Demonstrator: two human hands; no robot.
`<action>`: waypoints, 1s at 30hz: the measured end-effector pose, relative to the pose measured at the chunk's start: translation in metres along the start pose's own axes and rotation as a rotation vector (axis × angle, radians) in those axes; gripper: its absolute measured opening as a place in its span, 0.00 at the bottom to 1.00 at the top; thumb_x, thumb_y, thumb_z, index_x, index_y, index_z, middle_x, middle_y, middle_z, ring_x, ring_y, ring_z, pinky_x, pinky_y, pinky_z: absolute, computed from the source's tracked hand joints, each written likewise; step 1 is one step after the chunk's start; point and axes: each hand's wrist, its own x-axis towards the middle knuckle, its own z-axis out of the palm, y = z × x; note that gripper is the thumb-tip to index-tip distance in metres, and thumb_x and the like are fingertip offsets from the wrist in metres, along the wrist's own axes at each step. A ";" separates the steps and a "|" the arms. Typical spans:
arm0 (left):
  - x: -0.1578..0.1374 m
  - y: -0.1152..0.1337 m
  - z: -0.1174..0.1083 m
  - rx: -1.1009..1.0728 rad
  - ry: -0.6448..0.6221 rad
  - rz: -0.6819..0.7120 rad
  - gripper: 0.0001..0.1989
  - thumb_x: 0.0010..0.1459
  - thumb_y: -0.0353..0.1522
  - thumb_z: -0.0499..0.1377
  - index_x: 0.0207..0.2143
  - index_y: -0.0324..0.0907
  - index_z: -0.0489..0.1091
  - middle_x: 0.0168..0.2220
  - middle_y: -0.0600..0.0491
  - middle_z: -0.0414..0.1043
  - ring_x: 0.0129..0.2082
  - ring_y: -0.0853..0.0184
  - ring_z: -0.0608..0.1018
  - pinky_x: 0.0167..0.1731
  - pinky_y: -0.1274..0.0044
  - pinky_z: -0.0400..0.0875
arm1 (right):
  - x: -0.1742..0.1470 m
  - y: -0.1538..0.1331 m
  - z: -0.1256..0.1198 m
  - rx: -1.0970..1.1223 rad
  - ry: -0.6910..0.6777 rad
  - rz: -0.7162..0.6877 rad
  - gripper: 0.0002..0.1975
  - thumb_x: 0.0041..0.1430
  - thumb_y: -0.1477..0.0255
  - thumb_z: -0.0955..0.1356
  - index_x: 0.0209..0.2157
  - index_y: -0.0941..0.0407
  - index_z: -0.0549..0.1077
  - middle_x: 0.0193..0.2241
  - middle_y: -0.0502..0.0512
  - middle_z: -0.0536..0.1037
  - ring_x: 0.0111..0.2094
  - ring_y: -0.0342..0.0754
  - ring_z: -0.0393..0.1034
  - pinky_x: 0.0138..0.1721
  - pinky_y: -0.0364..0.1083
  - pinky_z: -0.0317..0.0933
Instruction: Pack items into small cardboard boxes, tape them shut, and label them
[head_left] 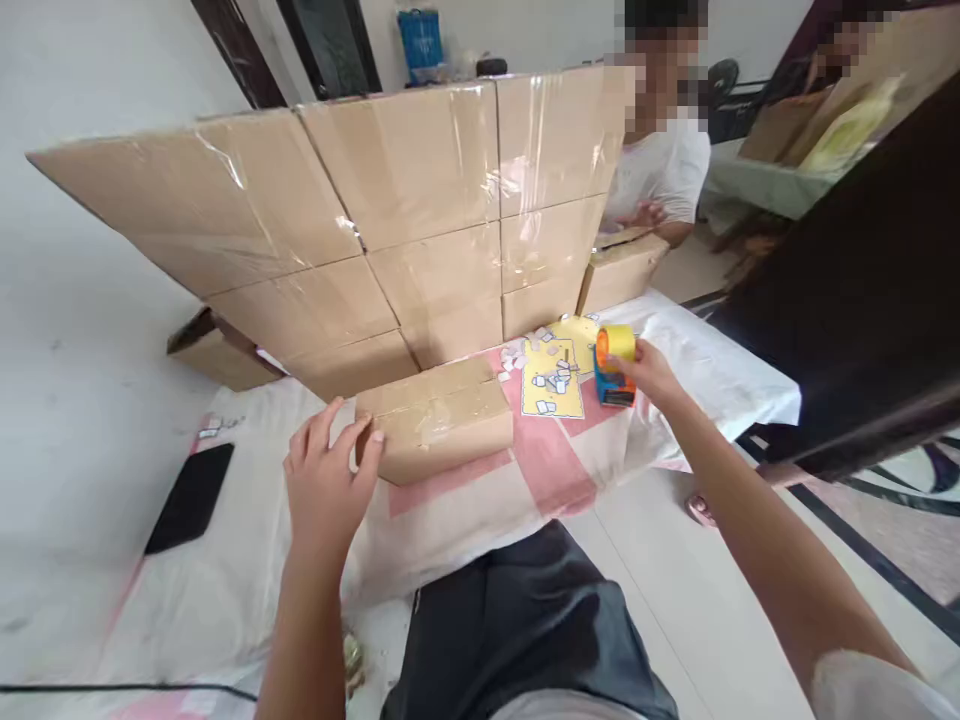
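A taped brown cardboard box [442, 415] lies lengthwise on the cloth-covered table. My left hand [334, 465] is at its left end, fingers spread, with the thumb and index finger touching the top edge. My right hand [652, 372] grips a yellow roll with an orange inside [619, 345], which looks like tape. Directly below this roll is a small blue and orange box [615, 388]; whether the two touch I cannot tell. Left of them, a yellow printed sheet [551, 395] carries several small white paper pieces.
A tall wall of taped cardboard boxes [427, 190] stands along the table's far side. To the left lie a black phone or tablet [191, 497] and another box [225, 352]. Beyond the right end sits a person in a white shirt [667, 170] beside a box [624, 272].
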 end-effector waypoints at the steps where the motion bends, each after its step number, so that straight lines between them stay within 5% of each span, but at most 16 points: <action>1: 0.001 0.004 -0.002 -0.017 0.050 0.018 0.14 0.64 0.37 0.61 0.48 0.39 0.78 0.62 0.38 0.70 0.60 0.44 0.72 0.60 0.53 0.66 | -0.002 -0.001 0.001 0.010 -0.010 -0.015 0.34 0.35 0.53 0.82 0.42 0.58 0.78 0.37 0.60 0.86 0.33 0.53 0.80 0.37 0.50 0.76; 4: -0.004 0.025 -0.003 -0.164 0.218 0.065 0.20 0.60 0.35 0.65 0.54 0.40 0.74 0.60 0.36 0.71 0.58 0.46 0.74 0.58 0.54 0.67 | -0.016 -0.005 0.008 0.044 -0.023 -0.069 0.33 0.36 0.48 0.80 0.38 0.58 0.79 0.36 0.60 0.85 0.34 0.56 0.80 0.39 0.53 0.77; 8: -0.028 0.092 0.006 -0.566 0.431 0.110 0.13 0.59 0.26 0.64 0.46 0.45 0.74 0.37 0.51 0.75 0.38 0.63 0.78 0.40 0.70 0.74 | -0.063 -0.029 0.032 0.103 -0.022 -0.175 0.30 0.46 0.45 0.76 0.38 0.56 0.80 0.38 0.60 0.85 0.39 0.59 0.81 0.43 0.55 0.76; 12: -0.034 0.163 0.013 -0.819 0.011 0.049 0.13 0.64 0.34 0.62 0.51 0.46 0.75 0.42 0.49 0.71 0.44 0.62 0.76 0.44 0.70 0.74 | -0.125 -0.071 0.063 0.163 -0.167 -0.338 0.25 0.62 0.48 0.69 0.50 0.52 0.75 0.44 0.60 0.82 0.46 0.59 0.79 0.46 0.55 0.74; 16: -0.022 0.190 0.009 -0.950 -0.269 -0.035 0.15 0.69 0.43 0.56 0.47 0.50 0.81 0.46 0.48 0.68 0.49 0.60 0.72 0.52 0.67 0.70 | -0.162 -0.098 0.078 0.094 -0.210 -0.513 0.26 0.67 0.44 0.61 0.47 0.52 0.72 0.38 0.59 0.80 0.38 0.55 0.76 0.40 0.53 0.71; 19: -0.024 0.197 0.004 -1.090 -0.320 -0.152 0.15 0.67 0.43 0.59 0.36 0.49 0.83 0.39 0.50 0.66 0.44 0.62 0.71 0.48 0.70 0.69 | -0.169 -0.099 0.081 0.004 -0.233 -0.645 0.30 0.69 0.43 0.54 0.36 0.53 0.70 0.29 0.56 0.74 0.28 0.51 0.68 0.32 0.51 0.65; 24: -0.039 0.216 -0.007 -1.241 -0.221 -0.386 0.13 0.64 0.40 0.61 0.32 0.44 0.82 0.33 0.53 0.62 0.36 0.66 0.70 0.39 0.75 0.66 | -0.163 -0.083 0.079 -0.107 -0.038 -0.711 0.27 0.71 0.47 0.55 0.28 0.51 0.63 0.22 0.50 0.63 0.23 0.47 0.57 0.29 0.49 0.57; 30: -0.054 0.220 -0.019 -1.275 -0.437 -0.396 0.12 0.63 0.36 0.61 0.27 0.43 0.78 0.29 0.55 0.63 0.32 0.68 0.70 0.35 0.77 0.64 | -0.140 -0.082 0.071 0.033 0.225 -0.537 0.27 0.69 0.45 0.56 0.31 0.51 0.68 0.27 0.53 0.69 0.29 0.51 0.67 0.36 0.51 0.65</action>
